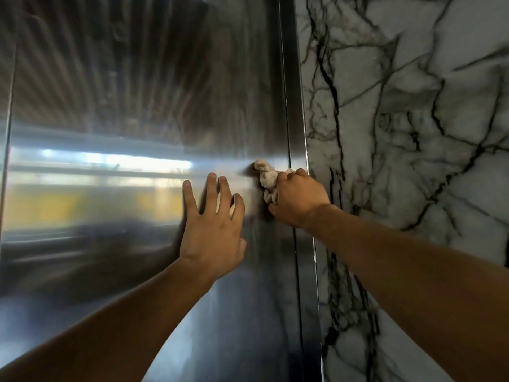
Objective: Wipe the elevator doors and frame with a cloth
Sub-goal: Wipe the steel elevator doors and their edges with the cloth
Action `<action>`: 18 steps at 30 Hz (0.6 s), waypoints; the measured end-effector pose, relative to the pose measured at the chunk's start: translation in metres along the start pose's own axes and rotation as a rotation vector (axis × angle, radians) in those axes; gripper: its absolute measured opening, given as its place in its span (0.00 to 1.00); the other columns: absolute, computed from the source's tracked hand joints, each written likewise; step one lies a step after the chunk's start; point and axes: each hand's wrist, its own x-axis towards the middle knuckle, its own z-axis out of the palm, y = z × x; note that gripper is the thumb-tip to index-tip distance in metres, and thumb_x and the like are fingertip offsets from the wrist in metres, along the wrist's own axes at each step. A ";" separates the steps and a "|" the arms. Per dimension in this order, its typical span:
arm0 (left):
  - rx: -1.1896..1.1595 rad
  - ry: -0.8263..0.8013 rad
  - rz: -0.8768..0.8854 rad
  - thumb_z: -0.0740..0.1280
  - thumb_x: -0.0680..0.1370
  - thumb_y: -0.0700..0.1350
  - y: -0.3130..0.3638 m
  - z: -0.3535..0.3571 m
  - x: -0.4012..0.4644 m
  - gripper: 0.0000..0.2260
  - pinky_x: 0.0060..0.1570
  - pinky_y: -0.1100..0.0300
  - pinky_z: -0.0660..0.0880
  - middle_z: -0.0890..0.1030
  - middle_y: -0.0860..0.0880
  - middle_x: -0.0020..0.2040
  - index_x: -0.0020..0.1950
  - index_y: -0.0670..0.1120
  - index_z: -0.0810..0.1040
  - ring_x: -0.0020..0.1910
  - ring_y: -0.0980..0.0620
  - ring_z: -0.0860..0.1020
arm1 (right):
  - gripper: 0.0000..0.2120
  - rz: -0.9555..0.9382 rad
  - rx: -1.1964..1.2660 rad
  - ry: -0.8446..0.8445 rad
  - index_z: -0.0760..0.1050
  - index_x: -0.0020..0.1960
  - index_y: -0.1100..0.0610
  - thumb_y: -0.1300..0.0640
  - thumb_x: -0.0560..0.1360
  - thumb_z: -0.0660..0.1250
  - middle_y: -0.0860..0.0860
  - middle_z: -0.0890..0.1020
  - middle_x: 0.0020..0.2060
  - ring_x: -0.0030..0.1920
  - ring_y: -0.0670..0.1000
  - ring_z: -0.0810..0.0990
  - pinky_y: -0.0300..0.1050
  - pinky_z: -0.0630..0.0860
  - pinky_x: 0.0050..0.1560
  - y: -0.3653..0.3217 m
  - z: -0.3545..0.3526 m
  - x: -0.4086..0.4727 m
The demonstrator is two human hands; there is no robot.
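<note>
Right hand (298,199) gripped a bunched cloth (267,177) against the steel door (137,106) beside its frame (296,133); left hand (213,216) lay open, bracing. Firm, overlapping strokes along the seam would have suited best

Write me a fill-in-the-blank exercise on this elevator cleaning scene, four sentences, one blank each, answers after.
1. The cloth is gripped by the ____ hand.
2. The left hand presses the steel door with its fingers ____.
3. The wall to the right of the frame is veined ____.
4. The cloth is bunched, not ____ flat.

Missing words: right; spread; marble; spread
</note>
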 end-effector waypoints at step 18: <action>-0.077 -0.041 0.104 0.60 0.72 0.61 0.064 0.027 -0.100 0.37 0.70 0.28 0.48 0.57 0.33 0.77 0.75 0.43 0.62 0.78 0.34 0.49 | 0.24 0.018 -0.019 -0.020 0.69 0.65 0.64 0.52 0.74 0.61 0.62 0.76 0.63 0.67 0.62 0.70 0.52 0.71 0.62 -0.019 0.088 -0.141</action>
